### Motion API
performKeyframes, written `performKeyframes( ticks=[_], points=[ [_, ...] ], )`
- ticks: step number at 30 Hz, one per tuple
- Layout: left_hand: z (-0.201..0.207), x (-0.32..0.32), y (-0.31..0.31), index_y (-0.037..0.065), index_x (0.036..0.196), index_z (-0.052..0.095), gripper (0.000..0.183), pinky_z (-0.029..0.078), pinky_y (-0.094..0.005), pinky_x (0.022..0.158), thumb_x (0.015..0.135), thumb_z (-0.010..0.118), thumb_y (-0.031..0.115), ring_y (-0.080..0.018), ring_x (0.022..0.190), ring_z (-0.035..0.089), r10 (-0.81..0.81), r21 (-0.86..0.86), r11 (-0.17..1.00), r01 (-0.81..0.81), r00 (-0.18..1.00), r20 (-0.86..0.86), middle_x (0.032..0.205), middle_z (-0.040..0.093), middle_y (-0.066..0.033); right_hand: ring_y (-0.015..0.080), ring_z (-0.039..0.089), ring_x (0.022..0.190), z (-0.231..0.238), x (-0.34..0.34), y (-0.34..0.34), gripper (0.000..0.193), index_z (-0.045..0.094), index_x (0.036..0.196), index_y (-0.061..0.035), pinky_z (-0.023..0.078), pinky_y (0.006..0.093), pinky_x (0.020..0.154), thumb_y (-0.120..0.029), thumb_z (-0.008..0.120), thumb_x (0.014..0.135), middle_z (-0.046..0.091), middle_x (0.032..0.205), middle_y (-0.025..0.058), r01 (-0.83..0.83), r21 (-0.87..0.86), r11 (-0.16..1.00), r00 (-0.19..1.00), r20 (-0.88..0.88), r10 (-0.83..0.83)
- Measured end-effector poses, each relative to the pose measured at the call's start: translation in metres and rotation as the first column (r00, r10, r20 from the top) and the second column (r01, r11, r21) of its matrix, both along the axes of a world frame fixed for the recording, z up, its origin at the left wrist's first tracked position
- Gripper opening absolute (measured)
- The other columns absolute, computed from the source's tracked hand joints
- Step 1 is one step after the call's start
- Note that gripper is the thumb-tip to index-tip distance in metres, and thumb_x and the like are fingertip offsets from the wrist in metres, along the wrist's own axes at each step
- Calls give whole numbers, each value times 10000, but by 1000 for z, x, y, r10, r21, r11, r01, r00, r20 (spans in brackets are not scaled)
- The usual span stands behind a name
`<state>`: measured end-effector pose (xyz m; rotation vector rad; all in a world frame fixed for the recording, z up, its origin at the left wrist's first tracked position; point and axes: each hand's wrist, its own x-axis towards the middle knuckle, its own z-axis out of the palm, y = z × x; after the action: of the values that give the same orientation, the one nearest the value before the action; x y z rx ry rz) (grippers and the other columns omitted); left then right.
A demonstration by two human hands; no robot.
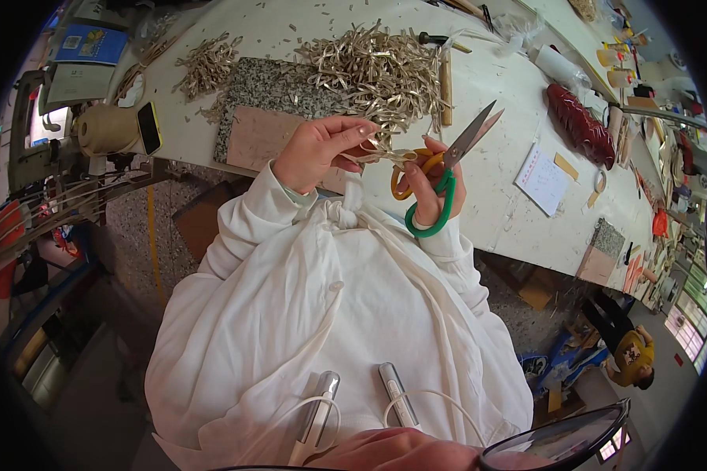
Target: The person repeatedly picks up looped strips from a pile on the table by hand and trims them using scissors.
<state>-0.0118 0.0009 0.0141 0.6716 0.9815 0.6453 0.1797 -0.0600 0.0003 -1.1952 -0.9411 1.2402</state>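
Between my hands runs a thin, shiny gold-beige strip (397, 156), looped at its right part. My left hand (316, 151) pinches it between thumb and fingers. My right hand (438, 187) is closed around scissors (467, 135) with one green and one orange handle loop. Their blades point up and to the right, slightly apart, away from the strip. The right thumb and fingertips are close by the strip's looped end; whether they grip it too is unclear. Just beyond both hands lies a large heap of similar strips (373, 67).
Under the heap sit a speckled stone slab (251, 90) and a pinkish board (259, 133). A smaller strip pile (206, 67) is at left, near a phone (148, 129) and a twine spool (106, 129). To the right are a wooden stick (446, 90), a written notepad (542, 179) and a dark red wrapped bundle (580, 125).
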Motion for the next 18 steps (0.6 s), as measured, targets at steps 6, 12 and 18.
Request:
performKeyframes(
  ticks=[6,12,18],
  points=[
    [-10,2,1,17,1120,595,273,531,-196,605,910,556,187,-143,796,668,-49,-15,999,49,999,8,922,662,-58,139,558,592,-1,0,1,370,440,1182,35,448,251,524,-4,576,841,582,815,100,17,-53,998,999,-37,-19],
    [-16,4,5,3,1124,587,267,531,-192,584,903,563,149,-153,794,669,-80,-57,995,80,997,5,946,654,-62,145,565,591,0,4,2,380,435,1189,46,457,254,532,-13,576,841,589,829,108,7,-142,990,999,-46,-14],
    [-11,5,6,13,1124,588,255,523,-190,610,906,556,141,-134,809,653,-83,-5,997,83,996,-18,952,649,-47,145,567,589,0,5,4,386,436,1190,52,458,253,534,-24,582,840,592,816,105,5,-161,987,996,-92,-20]
  ],
)
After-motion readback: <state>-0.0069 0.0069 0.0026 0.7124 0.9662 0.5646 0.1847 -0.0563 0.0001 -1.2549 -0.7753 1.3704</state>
